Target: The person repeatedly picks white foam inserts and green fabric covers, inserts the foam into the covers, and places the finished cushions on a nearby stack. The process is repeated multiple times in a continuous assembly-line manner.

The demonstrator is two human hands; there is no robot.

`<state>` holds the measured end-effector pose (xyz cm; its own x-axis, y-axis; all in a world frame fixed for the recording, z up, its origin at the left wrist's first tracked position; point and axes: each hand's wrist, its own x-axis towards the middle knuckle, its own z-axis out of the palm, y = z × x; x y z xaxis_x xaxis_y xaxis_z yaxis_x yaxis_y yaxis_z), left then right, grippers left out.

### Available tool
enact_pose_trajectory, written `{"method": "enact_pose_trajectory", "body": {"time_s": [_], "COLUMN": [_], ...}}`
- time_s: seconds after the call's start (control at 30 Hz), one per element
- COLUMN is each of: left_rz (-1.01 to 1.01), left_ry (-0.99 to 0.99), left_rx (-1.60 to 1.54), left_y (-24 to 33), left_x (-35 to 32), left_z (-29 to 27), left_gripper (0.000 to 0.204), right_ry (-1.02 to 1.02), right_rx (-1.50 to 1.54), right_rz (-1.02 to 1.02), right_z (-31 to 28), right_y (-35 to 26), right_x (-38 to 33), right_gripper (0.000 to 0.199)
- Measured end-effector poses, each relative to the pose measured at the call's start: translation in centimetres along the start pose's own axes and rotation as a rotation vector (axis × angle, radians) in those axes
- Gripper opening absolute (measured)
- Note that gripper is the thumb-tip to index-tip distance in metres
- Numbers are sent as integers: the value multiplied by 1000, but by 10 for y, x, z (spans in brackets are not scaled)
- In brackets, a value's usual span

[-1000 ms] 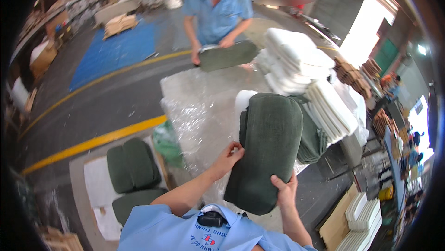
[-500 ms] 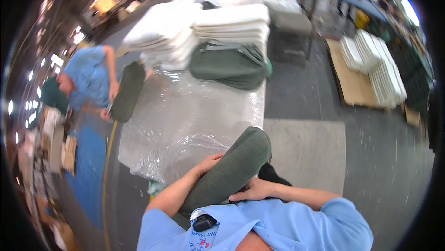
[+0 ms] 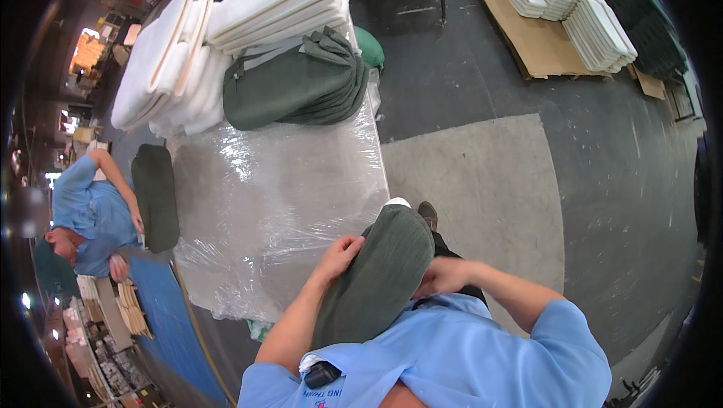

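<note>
A long dark green fabric cushion (image 3: 380, 280) with rounded ends leans against my front, its far end tipped up above the wrapped tabletop's near edge. A bit of white (image 3: 398, 201) shows at that far end. My left hand (image 3: 340, 256) is closed on the cushion's left edge, thumb and fingers pinching the cloth. On the opposite side my right hand (image 3: 446, 276) is closed at the right edge, its fingertips partly hidden behind the cushion. Farther off on the table lies a stack of similar green covers (image 3: 297, 88).
White foam pads (image 3: 275, 5) are piled at the table's far end. The plastic-wrapped table (image 3: 263, 189) stands ahead of me. At its left a co-worker (image 3: 94, 204) handles another green cushion (image 3: 154, 197). More white pads (image 3: 599, 27) rest on cardboard (image 3: 527, 39) at far right.
My view has turned, shifting the table leftward. My left hand has risen to pinch the cushion's edge, and my right hand has moved up its right side. The co-worker's cushion now stands more upright.
</note>
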<state>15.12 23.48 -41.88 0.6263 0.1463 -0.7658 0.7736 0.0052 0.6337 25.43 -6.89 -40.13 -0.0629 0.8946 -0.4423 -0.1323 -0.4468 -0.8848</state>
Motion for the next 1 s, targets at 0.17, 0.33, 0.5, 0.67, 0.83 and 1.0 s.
{"method": "enact_pose_trajectory", "body": {"time_s": [0.17,0.33,0.5,0.67,0.83,1.0], "left_rz": [-135,-146,10,367,746,856], "left_ry": [-212,-367,-86,426,569,623], "left_rx": [-152,-204,78,411,455,484], "left_y": [48,65,68,74,58,60], "left_x": [27,30,19,0,-1,1], "left_z": [7,11,22,60,66,61], "left_gripper": [38,38,25,24,26,29], "right_ry": [546,396,274,107,-57,-100], "right_rx": [-7,-77,-225,-266,-115,-148], "right_rz": [228,89,-42,-32,-158,161], "right_z": [-110,-139,-148,-152,-167,-179], "right_y": [-46,-80,-85,-88,-77,-99], "right_x": [2,41,56,49,58,91], "right_gripper": [31,30,22,15,19,26]}}
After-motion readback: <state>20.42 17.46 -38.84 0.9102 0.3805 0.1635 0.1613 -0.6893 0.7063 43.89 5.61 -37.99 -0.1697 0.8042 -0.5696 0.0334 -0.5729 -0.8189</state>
